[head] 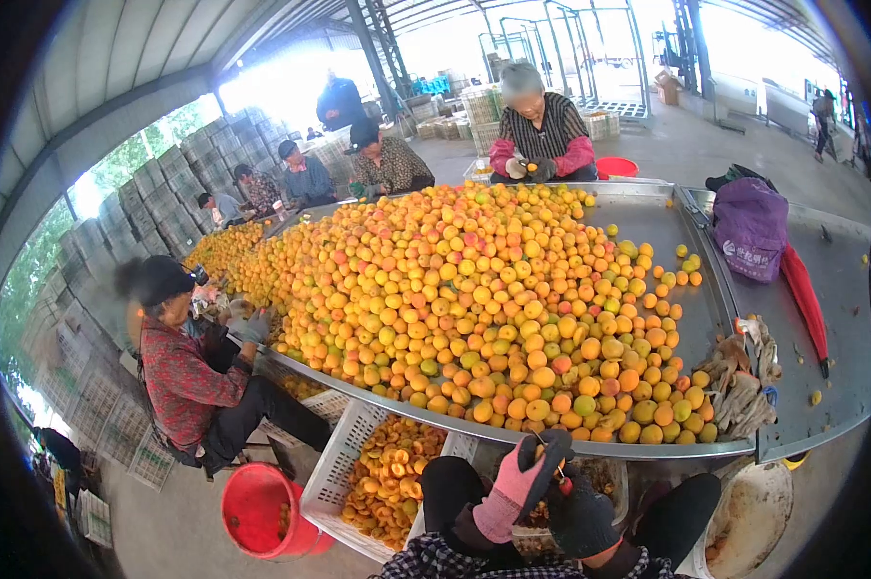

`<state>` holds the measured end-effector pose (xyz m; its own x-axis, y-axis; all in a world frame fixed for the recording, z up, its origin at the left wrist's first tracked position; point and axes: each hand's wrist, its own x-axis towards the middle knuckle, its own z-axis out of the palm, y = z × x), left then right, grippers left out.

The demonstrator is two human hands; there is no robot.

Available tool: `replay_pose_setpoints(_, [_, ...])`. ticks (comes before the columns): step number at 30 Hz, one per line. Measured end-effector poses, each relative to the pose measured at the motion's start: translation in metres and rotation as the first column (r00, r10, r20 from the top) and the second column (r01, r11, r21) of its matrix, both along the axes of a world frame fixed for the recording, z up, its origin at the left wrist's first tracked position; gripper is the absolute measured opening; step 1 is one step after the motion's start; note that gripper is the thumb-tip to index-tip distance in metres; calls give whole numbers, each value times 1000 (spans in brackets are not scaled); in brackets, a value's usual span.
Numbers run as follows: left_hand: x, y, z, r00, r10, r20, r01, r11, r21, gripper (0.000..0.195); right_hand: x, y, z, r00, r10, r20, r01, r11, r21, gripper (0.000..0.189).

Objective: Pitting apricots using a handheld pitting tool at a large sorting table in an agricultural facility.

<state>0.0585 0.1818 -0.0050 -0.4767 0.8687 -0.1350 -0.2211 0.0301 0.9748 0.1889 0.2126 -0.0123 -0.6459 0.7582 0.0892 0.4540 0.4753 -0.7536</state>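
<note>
My left hand, in a pink glove with dark fingertips, is closed around a mostly hidden orange fruit piece, apparently an apricot. Close against it, my right hand, in a black glove, is curled near a small red-ended object; its grip on that is unclear. A thin pointed thing sticks up by the left fingers. Both hands are above my lap, just below the rim of a metal table heaped with apricots. A white crate at the left holds halved apricots. Under my hands sits a container of darker fruit remains.
Red bucket on the floor at left; stained white tub at right. Used gloves, a purple bag and a red umbrella lie on the metal tables. A co-worker sits at left; several others work across.
</note>
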Motion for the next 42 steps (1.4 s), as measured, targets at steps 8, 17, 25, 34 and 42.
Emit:
replay_pose_setpoints(8, [3, 18, 4, 993, -72, -97, 95, 962, 256, 46, 12, 22, -6, 999, -34, -30, 39, 984, 173, 30])
replay_pose_setpoints(17, [-2, 17, 8, 914, -189, 358, 68, 943, 325, 48, 19, 32, -9, 991, 63, -115, -45, 987, 156, 34])
replay_pose_setpoints(25, [15, 33, -4, 1000, -19, 17, 14, 966, 258, 42, 30, 51, -24, 986, 169, 3, -163, 944, 286, 33])
replay_pose_setpoints(34, [-38, 67, -22, 976, -18, -217, 8, 999, -45, 23, 3, 121, -33, 883, 468, -43, -464, 882, 85, 37])
replay_pose_setpoints(42, [-49, 122, -14, 932, -182, 313, 82, 948, 307, 48, -27, 171, -44, 968, 232, 96, -242, 964, 112, 40])
